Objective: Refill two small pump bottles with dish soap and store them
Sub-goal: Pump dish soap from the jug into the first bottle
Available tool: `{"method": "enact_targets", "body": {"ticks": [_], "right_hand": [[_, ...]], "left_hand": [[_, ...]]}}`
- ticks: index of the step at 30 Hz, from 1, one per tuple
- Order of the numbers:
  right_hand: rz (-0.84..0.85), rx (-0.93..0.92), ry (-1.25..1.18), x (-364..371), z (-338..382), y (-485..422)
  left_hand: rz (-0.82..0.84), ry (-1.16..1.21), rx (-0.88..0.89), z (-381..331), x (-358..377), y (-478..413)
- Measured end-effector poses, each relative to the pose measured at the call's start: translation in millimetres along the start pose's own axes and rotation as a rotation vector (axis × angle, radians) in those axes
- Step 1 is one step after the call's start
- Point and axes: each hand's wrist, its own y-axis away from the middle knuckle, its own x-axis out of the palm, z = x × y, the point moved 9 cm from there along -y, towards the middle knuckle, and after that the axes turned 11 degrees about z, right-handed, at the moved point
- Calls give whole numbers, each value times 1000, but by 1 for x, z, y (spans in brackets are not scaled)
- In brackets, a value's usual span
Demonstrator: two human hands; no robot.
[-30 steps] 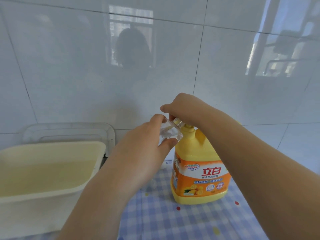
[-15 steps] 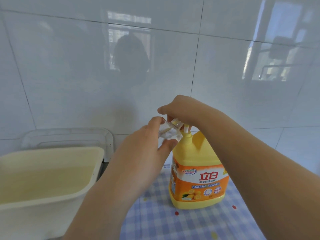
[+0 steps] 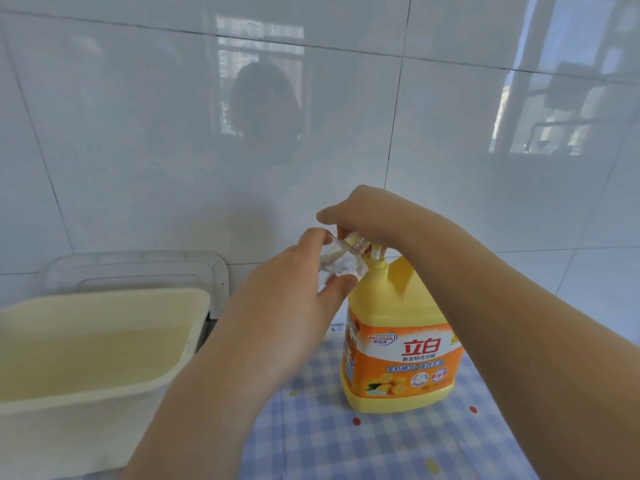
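A big yellow dish soap jug with an orange label stands upright on the blue checked tablecloth. My right hand lies over the jug's pump head, fingers curled down round it; the white pump stem shows just below. My left hand grips a small clear bottle, tilted, with its mouth up against the pump's nozzle. Most of the small bottle is hidden by my fingers. Only one small bottle is in view.
A cream plastic tub holding yellowish liquid stands at the left. A clear lid or tray leans behind it against the white tiled wall. The wall rises close behind the jug.
The view has tilted up a little, so jug and hands sit lower in frame. The pump head has risen slightly, showing more stem. Both hands keep their hold.
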Motion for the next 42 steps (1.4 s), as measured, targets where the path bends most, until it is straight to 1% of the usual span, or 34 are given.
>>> {"method": "enact_targets", "body": {"ticks": [5, 11, 17, 26, 32, 37, 42], "right_hand": [[-27, -24, -13, 5, -3, -1], [-25, -29, -14, 5, -3, 0], [-34, -26, 1, 4, -3, -1], [-70, 11, 2, 1, -4, -7], [-90, 44, 105, -10, 2, -2], [-42, 10, 85, -5, 6, 2], [38, 30, 108, 1, 6, 1]], "left_hand": [[42, -37, -15, 3, 5, -2], [59, -27, -15, 3, 6, -2], [39, -26, -20, 3, 3, -1], [-16, -113, -13, -6, -4, 2], [-55, -55, 4, -9, -10, 4], [-38, -39, 8, -5, -7, 2], [-30, 25, 6, 0, -6, 1]]}}
